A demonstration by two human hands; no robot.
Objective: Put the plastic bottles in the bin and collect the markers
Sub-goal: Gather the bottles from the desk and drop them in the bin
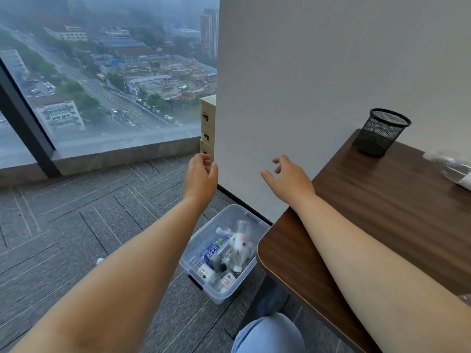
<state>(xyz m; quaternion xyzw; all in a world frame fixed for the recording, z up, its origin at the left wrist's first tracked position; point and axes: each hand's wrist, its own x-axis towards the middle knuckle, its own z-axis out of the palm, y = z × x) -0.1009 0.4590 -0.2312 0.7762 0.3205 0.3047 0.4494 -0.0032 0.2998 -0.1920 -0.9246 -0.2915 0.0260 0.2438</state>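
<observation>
**Bottles in clear bin on floor, both hands empty above it**

Labels first. The blue-label bottle (212, 250) lies slanted in the bin w/ big white Chinese chars on blue; looks like "脉动". Two red-label bottles (206, 272) lie at the near end, side by side. Each has a red & white lbl w/ a green triangle mark, and the small print is too tiny to read. The cardboard boxes (207, 126), stacked by the wall edge, carry a dark printed mark that is not legible.

The bin (216, 296) is a see-thru plastic tub, rectangular w/ rounded corners. It sits on the carpet (76, 225) just beside the table corner, close to the wall base. Also inside is a crumpled clear bottle (240, 248), shiny & creased, on top of the others, plus some dark bits I can't make out.

The left hand (201, 174) is held out in the air beyond the bin, fingers loosely curled, thumb apart, holding nothing. The right hand (288, 179) is out at the same height, forearm over the table edge, fingers relaxed & slightly bent, also holding nothing.

The table (395, 205) is dark wood-grain w/ a rounded corner. A black wire-mesh pen cup (381, 132), round, stands at its far end by the wall. A blurred clear plastic item (453, 169) lies at the right edge of the view; can't tell what it is. The carpet is grey w/ a herringbone stripe. A small white cap (100, 261) lies on it, well apart from the bin. A knee in light blue denim (267, 335) is at bottom.
</observation>
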